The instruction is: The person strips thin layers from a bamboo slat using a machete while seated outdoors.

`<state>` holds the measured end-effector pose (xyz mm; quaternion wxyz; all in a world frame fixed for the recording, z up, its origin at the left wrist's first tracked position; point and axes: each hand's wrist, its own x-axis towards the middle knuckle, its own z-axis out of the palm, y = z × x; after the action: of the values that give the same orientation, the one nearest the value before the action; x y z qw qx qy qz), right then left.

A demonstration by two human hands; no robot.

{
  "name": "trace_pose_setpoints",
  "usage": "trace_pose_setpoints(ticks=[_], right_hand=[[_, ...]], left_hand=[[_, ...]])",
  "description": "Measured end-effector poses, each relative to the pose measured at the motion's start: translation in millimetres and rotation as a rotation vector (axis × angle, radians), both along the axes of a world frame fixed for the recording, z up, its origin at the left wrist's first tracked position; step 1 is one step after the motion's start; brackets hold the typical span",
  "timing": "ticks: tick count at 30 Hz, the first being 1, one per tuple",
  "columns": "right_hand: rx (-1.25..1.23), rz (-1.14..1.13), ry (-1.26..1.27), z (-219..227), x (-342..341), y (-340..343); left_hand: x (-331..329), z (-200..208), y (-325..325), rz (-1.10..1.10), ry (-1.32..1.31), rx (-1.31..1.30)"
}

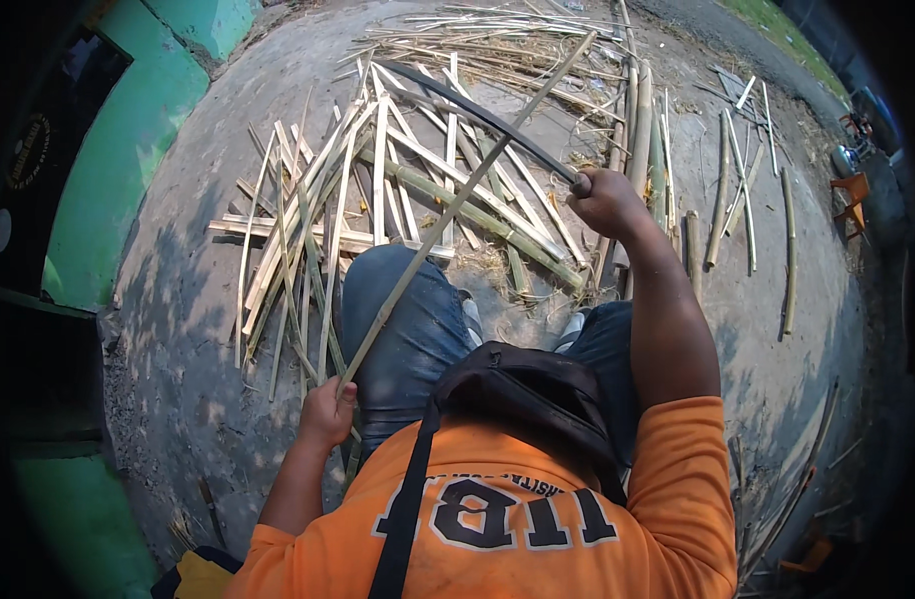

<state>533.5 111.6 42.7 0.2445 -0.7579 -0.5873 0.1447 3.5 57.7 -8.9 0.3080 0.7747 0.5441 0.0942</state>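
Where the left hand (pixel 327 413) grips, the strip (pixel 446 224) is hidden

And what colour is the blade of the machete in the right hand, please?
The machete blade is dark grey, seen best in the head view.

Bright daylight illuminates the ground (pixel 193 329), which carries dappled shadow at left and right, while the far left falls nearly black, fisheye curvature bends the green wall (pixel 128 165), the corners darken heavily, and distant upper-right detail is soft.
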Motion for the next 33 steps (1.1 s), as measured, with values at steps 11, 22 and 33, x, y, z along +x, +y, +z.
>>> trace_pose_setpoints(ticks=[11, 22, 33], right_hand=[[-0.087, 0.289, -0.128, 9, -36, -6], [0.161, 0.189, -0.123, 9, -41, -13], [0.344, 0.001, -0.154, 22, -15, -24]], left_hand=[[-30, -22, 11, -0.030, -0.152, -0.237], [-34, -37, 13, -0.037, -0.175, -0.225], [-28, -28, 10, -0.075, -0.140, -0.205]])
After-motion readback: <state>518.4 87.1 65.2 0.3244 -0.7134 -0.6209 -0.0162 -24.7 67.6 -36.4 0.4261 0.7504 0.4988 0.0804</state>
